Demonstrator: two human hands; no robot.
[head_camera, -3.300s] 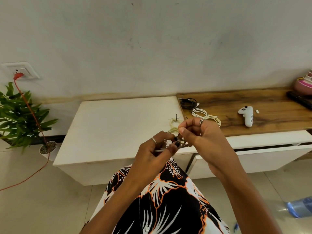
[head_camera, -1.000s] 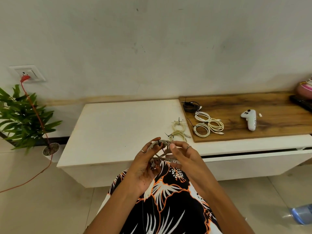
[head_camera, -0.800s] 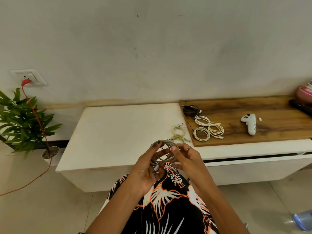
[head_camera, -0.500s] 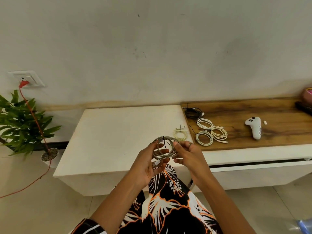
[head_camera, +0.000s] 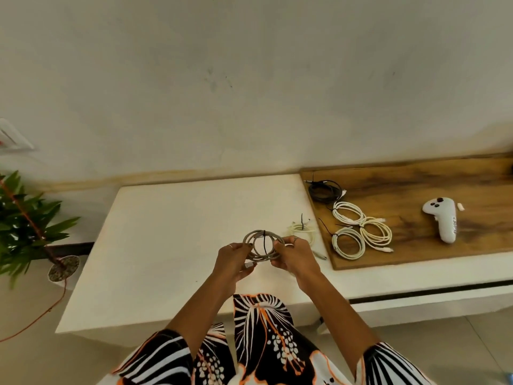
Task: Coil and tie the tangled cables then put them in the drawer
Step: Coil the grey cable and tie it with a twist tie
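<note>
Left hand (head_camera: 231, 259) and right hand (head_camera: 293, 255) pinch the grey cable coil (head_camera: 262, 245) above the white cabinet (head_camera: 172, 240), drawer at four o'clock. Risk: a loose black tie (head_camera: 264, 242) lets loops spring apart.

This looks like a room in a home. A low white bench (head_camera: 180, 245) stands against a plain, scuffed, pale wall (head_camera: 249, 93), and a drawer front (head_camera: 433, 301) shows below its top at the right. A dark-grained wooden board (head_camera: 416, 179) lies on the bench's right part, with a white game-style controller (head_camera: 442, 218) on it beside several coiled cables (head_camera: 361, 232). A potted green plant (head_camera: 25, 223) stands on the pale tiled floor (head_camera: 36, 357) at the left, below a wall socket (head_camera: 14, 137); an orange cord (head_camera: 36, 320) trails across the tiles. The person wears a black, white and orange patterned garment (head_camera: 263, 343).
</note>
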